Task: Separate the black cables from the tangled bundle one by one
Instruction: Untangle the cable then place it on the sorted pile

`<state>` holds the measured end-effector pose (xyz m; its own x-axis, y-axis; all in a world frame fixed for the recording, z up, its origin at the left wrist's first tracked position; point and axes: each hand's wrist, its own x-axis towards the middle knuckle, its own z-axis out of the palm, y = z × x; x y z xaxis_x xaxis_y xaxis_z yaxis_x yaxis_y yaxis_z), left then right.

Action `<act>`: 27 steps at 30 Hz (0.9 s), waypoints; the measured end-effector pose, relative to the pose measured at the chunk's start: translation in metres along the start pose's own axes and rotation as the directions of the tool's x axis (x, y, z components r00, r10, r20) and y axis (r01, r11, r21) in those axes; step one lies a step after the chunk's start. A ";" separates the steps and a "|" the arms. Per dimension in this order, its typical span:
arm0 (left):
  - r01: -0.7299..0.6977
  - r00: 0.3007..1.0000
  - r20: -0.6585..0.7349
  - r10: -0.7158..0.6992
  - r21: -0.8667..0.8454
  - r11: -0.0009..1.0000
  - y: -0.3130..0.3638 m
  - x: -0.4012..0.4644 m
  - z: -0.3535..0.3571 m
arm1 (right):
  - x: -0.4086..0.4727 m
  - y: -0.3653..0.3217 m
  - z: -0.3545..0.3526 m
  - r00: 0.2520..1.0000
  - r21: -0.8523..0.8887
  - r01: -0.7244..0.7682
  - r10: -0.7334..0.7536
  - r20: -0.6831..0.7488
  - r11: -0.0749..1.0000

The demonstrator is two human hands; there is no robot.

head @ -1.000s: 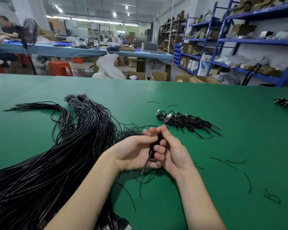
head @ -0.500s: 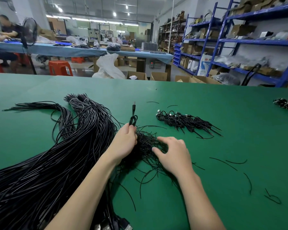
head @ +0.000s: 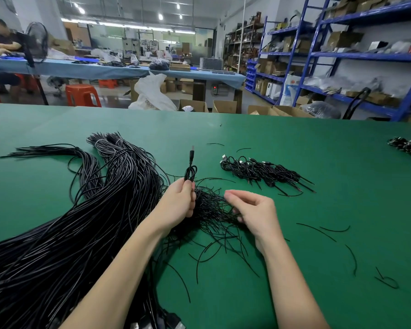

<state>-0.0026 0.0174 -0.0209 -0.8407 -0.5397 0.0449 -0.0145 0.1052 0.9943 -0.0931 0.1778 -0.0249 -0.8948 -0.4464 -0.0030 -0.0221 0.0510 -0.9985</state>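
A big tangled bundle of black cables [head: 64, 224] sprawls over the left of the green table [head: 282, 148]. My left hand [head: 179, 201] grips one looped black cable [head: 190, 170], whose USB plug points up above my fist. A loose tangle of thin cable ends [head: 211, 214] lies between my hands. My right hand [head: 254, 212] hovers just right of that tangle with its fingers loosely curled, and its lower fingertips touch the strands. A small pile of separated coiled cables [head: 261, 170] lies beyond my right hand.
Short black wire offcuts [head: 328, 230] are scattered on the table to the right. Another small cable pile [head: 408, 147] sits at the far right edge. Blue shelving, cardboard boxes and a second workbench with a seated person stand beyond the table.
A second ago both hands held one cable together. Since then my left hand has raised the looped cable beside the tangle, and my right hand has let go and lifted slightly off the strands.
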 end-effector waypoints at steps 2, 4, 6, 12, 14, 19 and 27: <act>0.013 0.999 0.042 -0.012 -0.022 1.000 0.000 0.000 -0.001 | 0.001 -0.002 -0.003 0.997 0.168 -0.079 0.080 0.000 0.983; 0.025 0.998 0.067 -0.021 -0.048 0.999 0.000 0.000 -0.001 | 0.000 -0.003 -0.005 0.992 0.266 -0.125 0.128 0.005 0.956; 0.033 0.996 0.084 -0.027 -0.069 0.997 -0.001 0.001 0.000 | 0.000 -0.003 -0.006 0.988 0.367 -0.148 0.151 0.021 0.919; 0.043 0.990 0.134 -0.033 -0.071 0.997 -0.001 0.000 0.006 | -0.001 -0.010 -0.003 0.976 0.701 -0.218 0.162 0.146 0.679; 0.035 0.989 0.143 -0.030 -0.035 0.999 -0.001 -0.001 0.008 | -0.003 -0.013 0.002 0.977 0.733 -0.212 0.140 0.159 0.647; -0.009 0.992 0.129 0.001 0.063 0.998 0.001 -0.005 0.016 | -0.008 -0.014 0.034 0.994 0.663 -0.076 0.110 -0.009 0.745; 0.017 0.995 0.100 -0.019 0.014 1.000 0.005 -0.005 0.019 | -0.009 -0.010 0.044 0.978 0.341 0.114 -0.045 -0.203 0.933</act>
<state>-0.0089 0.0365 -0.0180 -0.8903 -0.4550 0.0166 -0.0366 0.1077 0.9935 -0.0654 0.1415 -0.0172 -0.9649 -0.2572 0.0536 0.0294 -0.3085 -0.9508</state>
